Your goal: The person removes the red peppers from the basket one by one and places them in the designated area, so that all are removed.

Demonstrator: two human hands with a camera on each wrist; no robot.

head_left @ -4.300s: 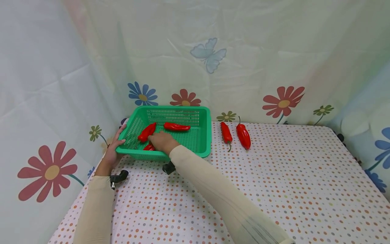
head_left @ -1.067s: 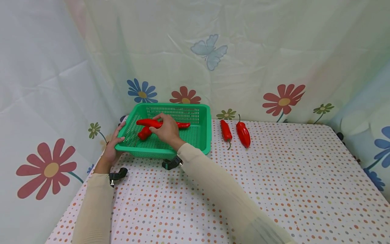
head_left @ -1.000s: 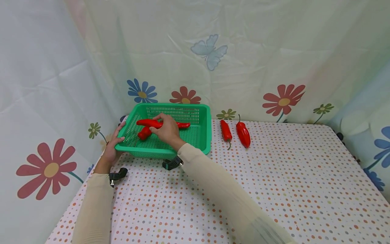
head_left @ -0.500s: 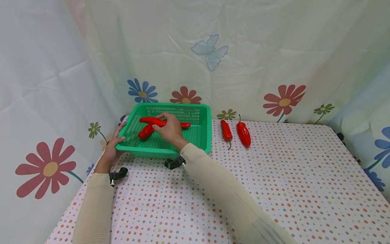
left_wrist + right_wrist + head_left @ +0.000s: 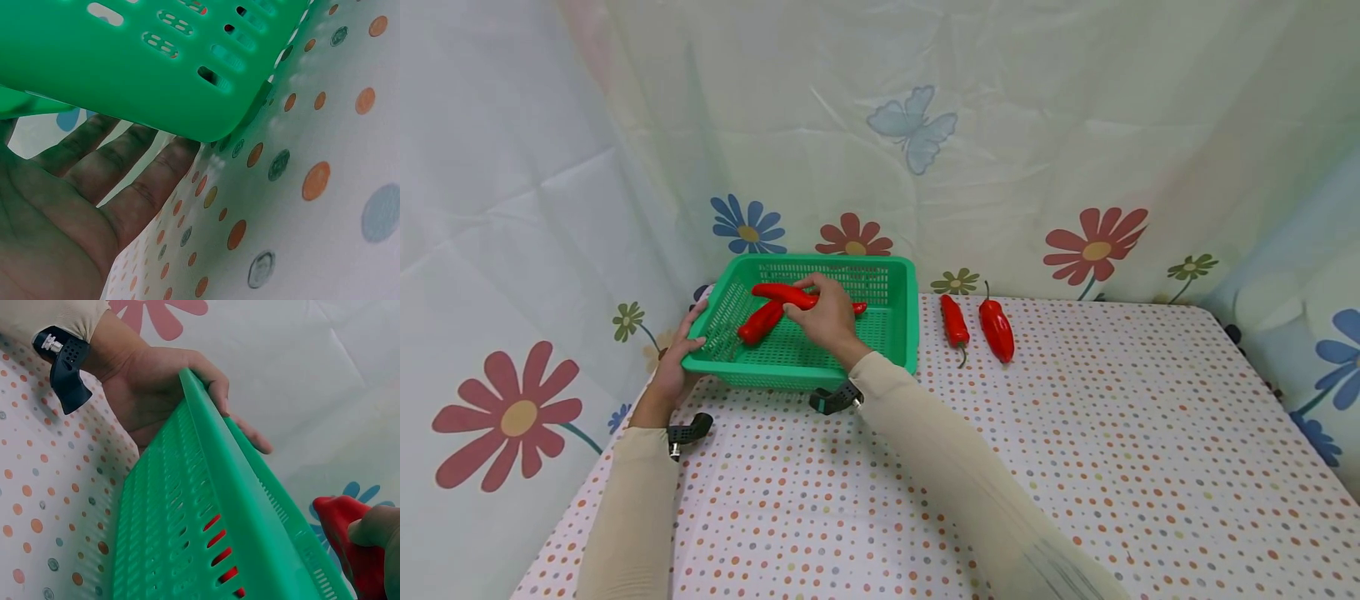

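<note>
A green plastic basket (image 5: 912,317) stands at the back left of the table. Its near left corner is held by my left hand (image 5: 673,375); in the right wrist view that hand's (image 5: 150,378) thumb hooks over the rim. Straighter fingers reach along the basket's underside (image 5: 112,75) in the left wrist view. Over the basket my right hand (image 5: 831,321) pinches a red chili pepper (image 5: 778,292) between thumb and fingers, its far end partly hidden by them. Below lie another red pepper (image 5: 758,325) and one mostly covered by the hand, its tip (image 5: 859,307) showing.
To the basket's right, two more red peppers lie on the dotted tablecloth (image 5: 1112,450): a slim one (image 5: 955,321) and a wider one (image 5: 997,331). A floral curtain (image 5: 1000,167) hangs close behind and along the left side.
My right hand has lifted a pepper from the basket's floor and drifted slightly right with it. The pepper beneath shows more fully now. My left hand keeps its place on the basket.
</note>
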